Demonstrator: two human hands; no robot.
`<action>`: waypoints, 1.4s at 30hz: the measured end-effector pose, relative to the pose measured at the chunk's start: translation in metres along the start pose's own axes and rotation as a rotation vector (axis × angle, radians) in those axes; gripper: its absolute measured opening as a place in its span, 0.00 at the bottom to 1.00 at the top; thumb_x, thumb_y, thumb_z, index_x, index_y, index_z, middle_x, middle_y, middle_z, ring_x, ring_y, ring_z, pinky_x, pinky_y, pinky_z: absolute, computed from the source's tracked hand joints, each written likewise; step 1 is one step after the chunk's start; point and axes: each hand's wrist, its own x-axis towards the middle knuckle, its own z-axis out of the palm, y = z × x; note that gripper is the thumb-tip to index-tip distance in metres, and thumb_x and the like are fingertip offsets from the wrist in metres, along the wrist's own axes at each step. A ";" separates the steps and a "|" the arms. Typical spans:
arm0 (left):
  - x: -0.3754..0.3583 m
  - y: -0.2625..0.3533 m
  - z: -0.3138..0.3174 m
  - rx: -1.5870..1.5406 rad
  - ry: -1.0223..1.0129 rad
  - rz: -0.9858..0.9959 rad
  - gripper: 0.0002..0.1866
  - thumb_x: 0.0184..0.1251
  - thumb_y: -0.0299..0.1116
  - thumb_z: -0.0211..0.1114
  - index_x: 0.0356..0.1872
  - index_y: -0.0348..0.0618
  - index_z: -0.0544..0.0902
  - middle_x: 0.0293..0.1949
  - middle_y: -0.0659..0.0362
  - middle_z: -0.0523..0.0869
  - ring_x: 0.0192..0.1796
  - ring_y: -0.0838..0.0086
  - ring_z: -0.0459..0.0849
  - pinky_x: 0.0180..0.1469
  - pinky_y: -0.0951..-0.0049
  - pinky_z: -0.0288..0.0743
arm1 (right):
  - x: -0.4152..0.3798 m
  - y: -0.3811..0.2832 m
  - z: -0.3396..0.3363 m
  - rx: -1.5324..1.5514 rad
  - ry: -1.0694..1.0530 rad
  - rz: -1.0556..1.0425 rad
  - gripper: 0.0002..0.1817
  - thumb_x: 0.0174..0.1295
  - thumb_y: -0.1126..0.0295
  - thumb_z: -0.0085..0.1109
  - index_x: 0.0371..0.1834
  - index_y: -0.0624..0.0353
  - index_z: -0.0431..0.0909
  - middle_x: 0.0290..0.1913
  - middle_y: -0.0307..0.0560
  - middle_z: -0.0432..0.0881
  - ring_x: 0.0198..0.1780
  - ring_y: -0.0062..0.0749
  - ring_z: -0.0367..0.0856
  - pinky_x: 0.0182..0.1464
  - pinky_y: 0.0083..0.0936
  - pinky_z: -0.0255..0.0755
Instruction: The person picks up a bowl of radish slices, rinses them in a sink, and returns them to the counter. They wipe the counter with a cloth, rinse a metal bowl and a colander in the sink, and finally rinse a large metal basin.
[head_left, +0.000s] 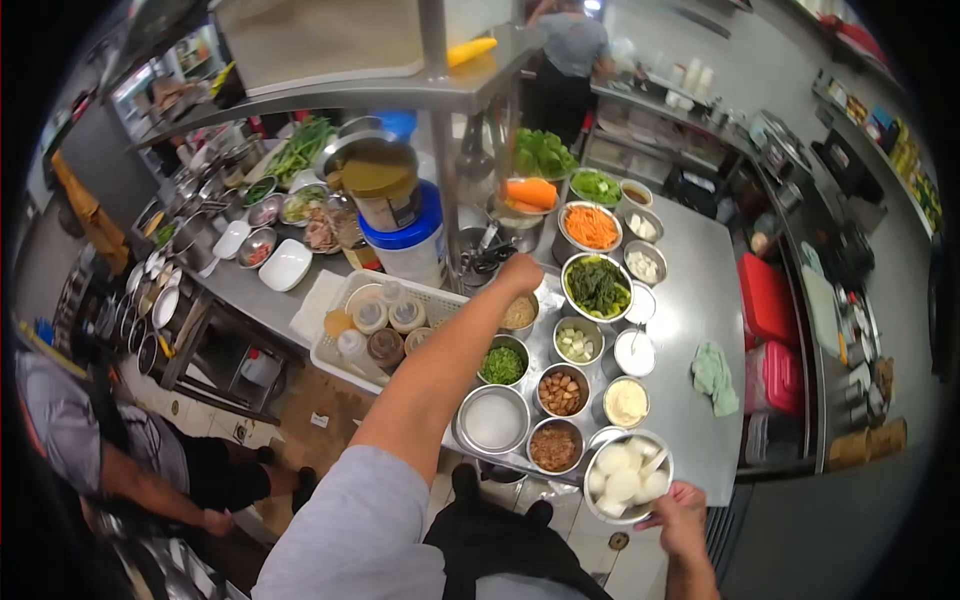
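My right hand [680,515] grips the rim of a metal bowl [598,508] at the table's near edge. White, rounded pieces [626,474] fill that bowl. My left arm stretches across the table, and my left hand [521,274] is closed, its fingertips turned away; what they hold, if anything, I cannot tell. Just left of it are black-handled utensils [487,250] in a metal container. A tin of pale brown food [519,313] sits below the hand, partly covered by the forearm. To its right stands a bowl of dark leafy greens [598,287].
Metal tins of chopped green herbs [503,362], brown chunks [562,392] and shredded carrot [590,228] crowd the steel table [692,290]. Squeeze bottles fill a white basket [318,352]. A green cloth [714,378] lies right. A shelf post [440,150] rises ahead. Another person [75,420] stands left.
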 end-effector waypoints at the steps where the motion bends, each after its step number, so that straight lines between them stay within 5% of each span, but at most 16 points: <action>1: 0.006 -0.003 -0.002 -0.362 -0.114 -0.207 0.17 0.57 0.39 0.63 0.39 0.33 0.84 0.43 0.41 0.85 0.47 0.52 0.84 0.51 0.61 0.76 | 0.002 -0.007 0.006 0.019 0.027 -0.019 0.04 0.51 0.80 0.51 0.24 0.73 0.73 0.23 0.49 0.80 0.21 0.30 0.81 0.21 0.24 0.81; 5: -0.003 -0.001 -0.038 -0.611 -0.216 -0.445 0.38 0.59 0.45 0.64 0.65 0.29 0.65 0.64 0.38 0.70 0.66 0.53 0.70 0.67 0.67 0.63 | 0.022 -0.046 0.038 0.016 0.087 -0.093 0.06 0.51 0.77 0.50 0.24 0.72 0.73 0.23 0.48 0.79 0.20 0.28 0.79 0.21 0.24 0.80; 7: 0.004 -0.008 -0.029 -0.735 -0.035 -0.571 0.45 0.59 0.49 0.62 0.70 0.31 0.54 0.66 0.37 0.66 0.68 0.48 0.66 0.69 0.60 0.59 | 0.044 -0.057 0.055 0.045 0.086 -0.107 0.06 0.51 0.76 0.51 0.24 0.70 0.73 0.23 0.46 0.77 0.20 0.27 0.78 0.21 0.25 0.80; 12: 0.007 -0.025 -0.052 -0.816 0.342 -0.671 0.43 0.56 0.46 0.66 0.70 0.39 0.57 0.66 0.38 0.66 0.68 0.47 0.65 0.69 0.56 0.60 | 0.108 -0.095 0.111 0.120 0.002 -0.159 0.06 0.52 0.75 0.51 0.25 0.69 0.73 0.24 0.47 0.78 0.18 0.27 0.77 0.20 0.24 0.79; 16: -0.006 -0.024 -0.073 -0.491 0.215 -0.679 0.40 0.56 0.43 0.67 0.69 0.45 0.60 0.63 0.44 0.69 0.65 0.50 0.68 0.66 0.55 0.64 | 0.155 -0.128 0.161 0.173 -0.007 -0.174 0.07 0.55 0.74 0.51 0.28 0.69 0.72 0.27 0.52 0.80 0.24 0.34 0.84 0.20 0.22 0.79; 19: -0.003 -0.027 -0.083 -0.329 0.195 -0.394 0.32 0.57 0.44 0.67 0.63 0.45 0.71 0.60 0.49 0.72 0.62 0.54 0.72 0.63 0.56 0.68 | 0.194 -0.141 0.188 0.270 -0.038 -0.189 0.10 0.57 0.72 0.50 0.34 0.70 0.71 0.31 0.56 0.81 0.26 0.40 0.86 0.21 0.25 0.80; 22: 0.027 -0.041 -0.056 -0.108 0.031 -0.186 0.15 0.59 0.40 0.62 0.44 0.47 0.86 0.54 0.53 0.78 0.60 0.56 0.75 0.59 0.56 0.69 | 0.224 -0.157 0.211 0.319 -0.011 -0.182 0.06 0.56 0.74 0.48 0.31 0.67 0.69 0.31 0.55 0.81 0.29 0.44 0.87 0.22 0.25 0.80; 27: 0.018 -0.045 -0.069 0.059 -0.001 -0.117 0.15 0.61 0.36 0.57 0.46 0.51 0.86 0.48 0.58 0.85 0.59 0.61 0.76 0.57 0.59 0.66 | 0.275 -0.164 0.243 0.457 0.087 -0.183 0.10 0.54 0.75 0.50 0.34 0.73 0.67 0.30 0.59 0.79 0.24 0.45 0.84 0.21 0.30 0.81; 29: 0.014 -0.047 -0.081 0.228 -0.191 -0.282 0.15 0.63 0.37 0.56 0.47 0.50 0.86 0.52 0.59 0.84 0.59 0.63 0.76 0.58 0.59 0.65 | 0.284 -0.165 0.252 0.437 0.097 -0.195 0.10 0.54 0.75 0.50 0.35 0.73 0.67 0.30 0.60 0.79 0.24 0.45 0.84 0.20 0.31 0.81; 34: 0.008 -0.045 -0.072 0.471 -0.361 -0.136 0.19 0.68 0.39 0.50 0.55 0.49 0.82 0.59 0.58 0.79 0.63 0.63 0.71 0.60 0.45 0.59 | 0.298 -0.153 0.274 0.396 0.155 -0.201 0.11 0.54 0.74 0.50 0.35 0.74 0.67 0.30 0.62 0.79 0.22 0.44 0.83 0.19 0.32 0.80; 42: -0.020 -0.030 -0.104 0.496 -0.494 -0.061 0.27 0.61 0.48 0.54 0.58 0.45 0.79 0.63 0.54 0.74 0.66 0.59 0.69 0.70 0.40 0.46 | 0.317 -0.118 0.300 0.331 0.349 -0.137 0.11 0.52 0.73 0.51 0.26 0.76 0.75 0.22 0.59 0.79 0.17 0.40 0.81 0.15 0.31 0.75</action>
